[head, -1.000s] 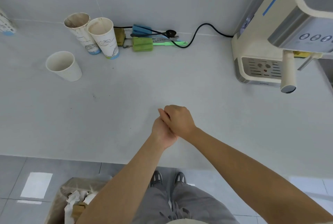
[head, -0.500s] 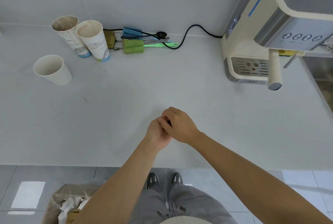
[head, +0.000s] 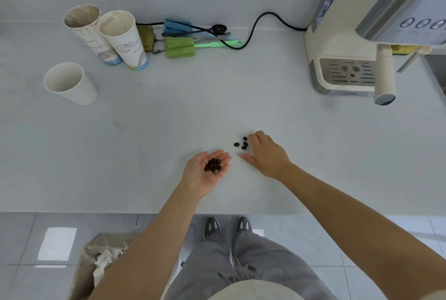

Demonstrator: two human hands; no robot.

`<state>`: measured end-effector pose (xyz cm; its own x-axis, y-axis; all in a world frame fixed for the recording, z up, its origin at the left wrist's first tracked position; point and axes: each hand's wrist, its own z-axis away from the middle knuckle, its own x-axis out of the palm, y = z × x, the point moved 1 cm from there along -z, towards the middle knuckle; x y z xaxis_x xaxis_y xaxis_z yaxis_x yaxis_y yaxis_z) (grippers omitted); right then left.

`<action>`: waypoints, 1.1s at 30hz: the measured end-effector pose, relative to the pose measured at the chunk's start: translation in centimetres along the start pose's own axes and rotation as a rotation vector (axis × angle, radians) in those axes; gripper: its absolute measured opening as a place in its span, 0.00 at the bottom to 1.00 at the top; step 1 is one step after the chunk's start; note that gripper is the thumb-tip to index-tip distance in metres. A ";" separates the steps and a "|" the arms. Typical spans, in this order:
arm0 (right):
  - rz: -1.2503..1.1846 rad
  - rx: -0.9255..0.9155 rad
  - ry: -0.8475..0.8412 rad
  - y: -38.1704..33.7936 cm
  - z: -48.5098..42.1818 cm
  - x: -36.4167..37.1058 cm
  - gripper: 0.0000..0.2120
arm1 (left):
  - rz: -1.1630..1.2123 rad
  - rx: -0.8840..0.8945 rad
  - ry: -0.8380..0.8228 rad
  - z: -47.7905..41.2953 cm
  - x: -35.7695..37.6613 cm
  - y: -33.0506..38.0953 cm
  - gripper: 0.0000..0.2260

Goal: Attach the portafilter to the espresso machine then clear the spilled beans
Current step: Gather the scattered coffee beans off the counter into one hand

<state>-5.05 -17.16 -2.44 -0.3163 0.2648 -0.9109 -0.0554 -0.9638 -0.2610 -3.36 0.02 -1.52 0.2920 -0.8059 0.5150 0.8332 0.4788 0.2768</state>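
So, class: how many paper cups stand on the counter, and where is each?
3. The stained cup stands at back left, the printed cup touches its right side, and the plain white cup stands apart, nearer the front. None looks hidden.

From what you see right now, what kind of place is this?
Probably a small coffee corner or break-room kitchen. An espresso machine stands on a plain white counter, used paper cups sit by the wall, and a bin with a bag is on the tiled floor below.
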 end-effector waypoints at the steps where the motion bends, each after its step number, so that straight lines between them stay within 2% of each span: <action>1: 0.034 -0.010 0.008 -0.1 -0.2 0.3 0.25 | 0.000 -0.001 0.002 0.1 0.0 0.0 0.18; 6: 0.176 -0.107 0.109 -0.7 -2.0 1.5 0.23 | -0.016 -0.009 0.015 -0.2 -0.4 0.0 0.18; 11: 0.360 -0.289 0.356 -0.7 -3.6 2.2 0.12 | -0.018 -0.031 0.020 -0.4 -0.4 -0.1 0.18; 13: 0.394 -0.367 0.377 -0.7 -4.0 2.1 0.09 | -0.024 -0.036 0.014 -0.5 -0.2 -0.2 0.18; 15: 0.436 -0.429 0.386 -0.6 -4.3 2.1 0.15 | -0.028 -0.039 0.014 -0.6 -0.1 -0.2 0.18; 17: 0.436 -0.473 0.434 -0.5 -4.6 2.1 0.16 | -0.028 -0.041 0.018 -0.6 -0.1 -0.3 0.18; 21: 0.427 -0.529 0.503 -0.1 -5.0 2.5 0.10 | -0.027 -0.054 0.032 -0.7 -0.3 -0.7 0.18; 24: 0.442 -0.548 0.488 0.2 -5.3 2.9 0.12 | -0.015 -0.059 0.044 -0.7 -0.4 -1.0 0.18; 27: 0.429 -0.543 0.532 0.8 -5.5 3.5 0.08 | -0.013 -0.060 0.052 -0.7 -0.4 -1.3 0.18; 29: 0.367 -0.519 0.626 1.2 -5.7 3.9 0.24 | -0.014 -0.061 0.056 -0.6 -0.4 -1.4 0.18; 30: 0.334 -0.506 0.664 1.1 -5.7 3.9 0.29 | -0.014 -0.062 0.057 -0.5 -0.3 -1.5 0.18; 33: 0.306 -0.523 0.769 1.2 -5.9 4.0 0.31 | -0.017 -0.063 0.058 -0.3 -0.3 -1.7 0.18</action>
<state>-0.80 -17.07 -8.33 0.4670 0.1330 -0.8742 0.4120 -0.9075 0.0820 -4.69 -0.68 -2.38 0.3029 -0.8332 0.4626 0.8657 0.4436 0.2321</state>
